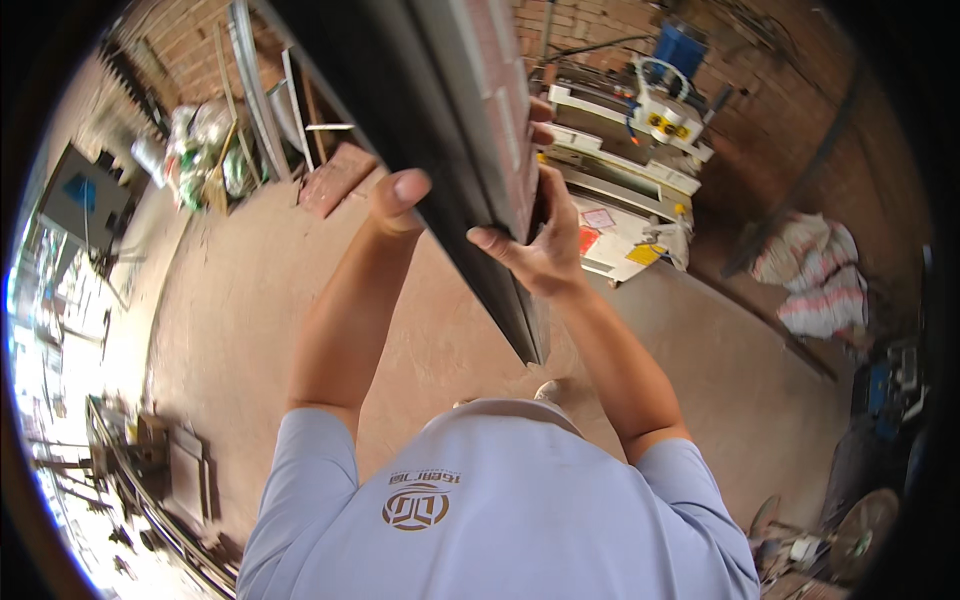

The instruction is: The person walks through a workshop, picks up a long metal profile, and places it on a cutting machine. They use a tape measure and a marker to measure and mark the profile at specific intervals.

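A long dark grey metal profile (425,120), ridged along its length, slants down from the top edge to a pointed-looking end above my feet. A pale, patchy strip runs along its right side. My left hand (397,200) grips it from the left, the thumb showing at the edge and the palm hidden behind. Lower down on the other side, my right hand (550,245) is closed round the profile with its thumb across the front. Fingertips also show at the right edge higher up; whose hand they belong to I cannot tell.
A white machine (630,190) with a blue motor (678,48) stands ahead right. White woven sacks (815,275) lie right, beside a long dark bar (765,320). Long strips (262,90) lean on the brick wall, near filled bags (205,150). Metal lengths (150,500) lie lower left.
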Tool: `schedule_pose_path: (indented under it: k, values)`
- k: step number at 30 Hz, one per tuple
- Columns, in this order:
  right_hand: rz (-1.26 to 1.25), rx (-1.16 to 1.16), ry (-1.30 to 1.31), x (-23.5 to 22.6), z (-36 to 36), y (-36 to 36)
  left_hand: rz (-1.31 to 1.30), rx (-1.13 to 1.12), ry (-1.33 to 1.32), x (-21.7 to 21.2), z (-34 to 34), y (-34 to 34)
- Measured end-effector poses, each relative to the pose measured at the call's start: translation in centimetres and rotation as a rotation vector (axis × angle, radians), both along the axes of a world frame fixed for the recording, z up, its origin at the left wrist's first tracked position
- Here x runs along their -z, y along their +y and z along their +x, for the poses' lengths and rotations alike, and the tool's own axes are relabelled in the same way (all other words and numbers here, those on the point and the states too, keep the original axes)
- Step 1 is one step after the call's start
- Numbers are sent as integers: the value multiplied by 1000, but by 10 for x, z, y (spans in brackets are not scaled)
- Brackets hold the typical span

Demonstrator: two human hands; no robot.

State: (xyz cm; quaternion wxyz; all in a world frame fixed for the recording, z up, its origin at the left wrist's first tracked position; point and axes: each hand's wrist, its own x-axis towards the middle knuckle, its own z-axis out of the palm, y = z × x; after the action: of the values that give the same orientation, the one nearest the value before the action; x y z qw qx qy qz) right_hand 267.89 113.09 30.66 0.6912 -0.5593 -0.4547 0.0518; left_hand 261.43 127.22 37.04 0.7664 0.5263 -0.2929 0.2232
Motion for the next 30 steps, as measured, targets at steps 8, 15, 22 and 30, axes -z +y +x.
schedule_pose_path:
  k: [8,15,22,30]
  values:
    - [10,58,-45,-8,17,-17,-77,84,40,0,20,-11]
    - [-1,37,-15,-15,28,-17,-108,105,-21,-3,30,-14]
    - [90,-130,116,-16,41,-22,-54,83,-55,-5,37,-17]
    - [140,-66,100,-20,31,-34,144,-45,-90,-14,43,-23]
